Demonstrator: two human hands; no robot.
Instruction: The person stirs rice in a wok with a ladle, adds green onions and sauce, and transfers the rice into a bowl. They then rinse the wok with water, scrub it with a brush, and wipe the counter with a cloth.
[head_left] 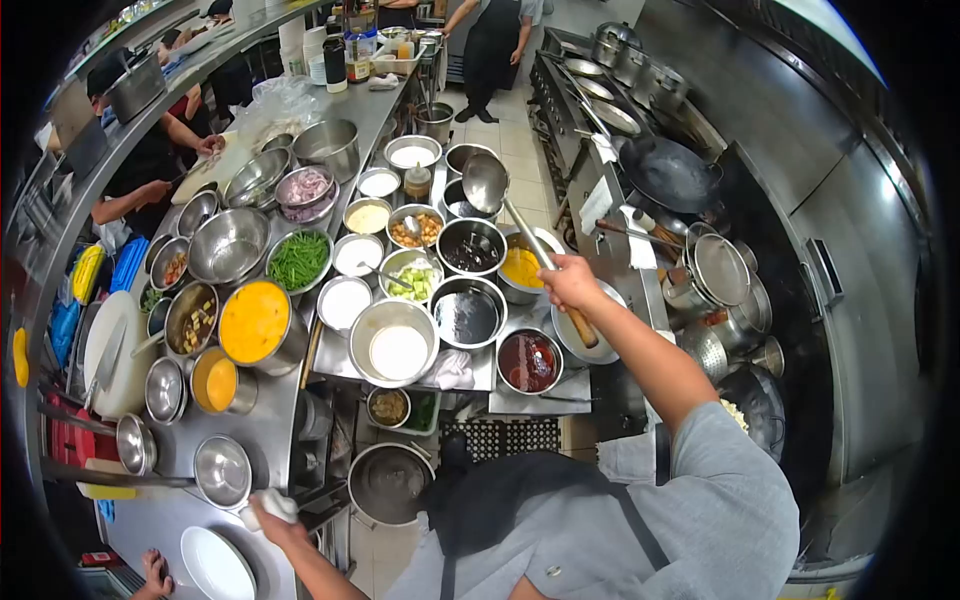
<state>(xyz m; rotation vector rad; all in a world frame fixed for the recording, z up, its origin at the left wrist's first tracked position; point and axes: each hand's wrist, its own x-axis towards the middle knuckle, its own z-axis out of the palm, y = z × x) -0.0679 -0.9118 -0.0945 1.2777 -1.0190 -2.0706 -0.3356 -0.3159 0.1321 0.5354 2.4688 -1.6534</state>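
Observation:
My right hand is closed around the long handle of a ladle. The ladle's round metal bowl hangs over the far end of a group of sauce and ingredient pots, and its wooden grip points back toward me. Beneath its shaft stand a pot of dark liquid and a pot of yellow liquid. At the lower left, my left hand grips a white cloth by the steel counter's edge. A metal bowl and a white oval plate are close to that hand.
A wok rests on the stove at right, with strainers nearby. Green vegetables and a large pot of orange liquid stand at left. One person stands in the far aisle; a co-worker's hand shows at lower left.

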